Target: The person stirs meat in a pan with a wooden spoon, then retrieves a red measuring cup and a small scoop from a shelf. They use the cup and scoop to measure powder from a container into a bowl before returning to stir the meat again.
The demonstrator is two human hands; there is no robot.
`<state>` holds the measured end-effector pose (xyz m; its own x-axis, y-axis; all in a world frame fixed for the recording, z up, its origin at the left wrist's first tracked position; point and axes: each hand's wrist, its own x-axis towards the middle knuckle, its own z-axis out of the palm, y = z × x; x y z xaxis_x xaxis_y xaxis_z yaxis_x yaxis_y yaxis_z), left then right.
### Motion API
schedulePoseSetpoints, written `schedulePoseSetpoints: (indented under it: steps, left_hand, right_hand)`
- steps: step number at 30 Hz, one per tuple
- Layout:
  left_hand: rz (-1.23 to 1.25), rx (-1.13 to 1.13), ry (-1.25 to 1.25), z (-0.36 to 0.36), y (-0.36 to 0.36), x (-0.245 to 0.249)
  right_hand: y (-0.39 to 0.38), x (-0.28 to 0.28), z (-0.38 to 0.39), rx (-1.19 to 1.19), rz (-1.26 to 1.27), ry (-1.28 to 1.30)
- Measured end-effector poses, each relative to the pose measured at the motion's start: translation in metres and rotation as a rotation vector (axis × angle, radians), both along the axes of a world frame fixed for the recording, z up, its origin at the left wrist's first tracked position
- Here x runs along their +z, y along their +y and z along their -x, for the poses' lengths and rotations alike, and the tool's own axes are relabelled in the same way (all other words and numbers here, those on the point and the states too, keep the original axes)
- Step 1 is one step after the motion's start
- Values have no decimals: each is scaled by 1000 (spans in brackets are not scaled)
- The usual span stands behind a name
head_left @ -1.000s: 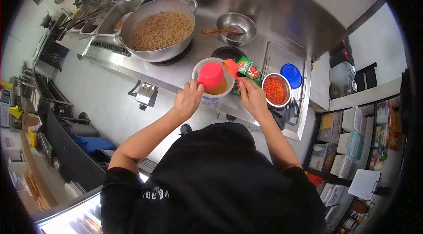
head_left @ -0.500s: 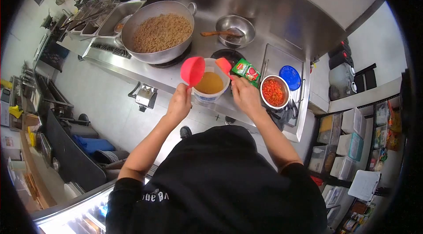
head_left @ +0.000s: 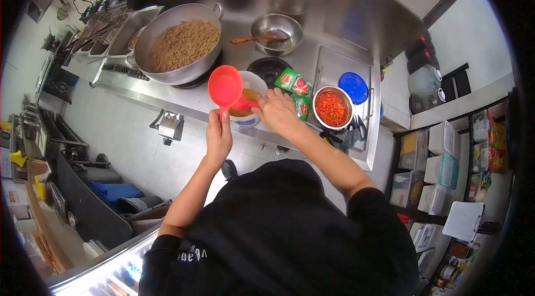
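My left hand (head_left: pixel 219 139) is closed round the handle of a red measuring cup (head_left: pixel 225 86), its round bowl facing up, raised at the left rim of a white plastic tub (head_left: pixel 245 124). Amber liquid (head_left: pixel 248 95) fills part of the tub. With fingers bent and palm down, my right hand (head_left: pixel 278 111) grips a smaller red scoop (head_left: pixel 243 105) over the tub's opening; its far end is low inside and partly hidden. Just beyond the right hand lie green foil pouches (head_left: pixel 293 82) with a tomato picture.
A large metal pot (head_left: pixel 184 74) of cooked mince stands at the back left. Behind the tub sits a steel bowl (head_left: pixel 290 34) with a wooden-handled utensil (head_left: pixel 249 40). To the right are a bowl of chopped red pieces (head_left: pixel 331 110), a blue lid (head_left: pixel 353 87) and black-handled scissors (head_left: pixel 358 127).
My right hand has moved left and down over the tub, bringing the smaller scoop into its opening. In my left hand, the measuring cup has turned so its inside faces up.
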<state>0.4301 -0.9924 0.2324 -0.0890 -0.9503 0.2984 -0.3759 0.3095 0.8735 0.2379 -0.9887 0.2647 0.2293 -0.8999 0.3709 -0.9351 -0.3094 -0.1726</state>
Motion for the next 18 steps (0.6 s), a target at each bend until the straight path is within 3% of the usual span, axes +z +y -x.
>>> schedulePoseSetpoints:
  steps: [2,4,5,7,9,12,15,17,18]
  left_hand:
    - [-26,-10,32,16,6,1]
    - [-95,-53,63,33,16,9]
    - [-98,-55,65,44,22,13]
    - [-75,-196,-32,69,34,17]
    - [4,-289,-112,91,35,17]
    - [50,-448,-254,121,35,26]
    - [14,-554,-342,138,47,38]
    - [111,-648,-282,141,61,73]
    - [-134,-810,-119,137,66,102]
  right_hand:
    - [1,1,6,-31,79,-45]
    - [11,1,16,13,-36,-324]
    - [19,3,19,11,-39,-321]
    - [42,14,24,-43,-616,-887]
    - [55,-10,33,-20,-536,-1013]
    - [67,-10,56,-316,-619,-1711]
    - [73,-8,89,-344,-599,-1851]
    - [68,-16,132,-317,-568,-1644]
    - [58,-33,162,-341,-528,-1657]
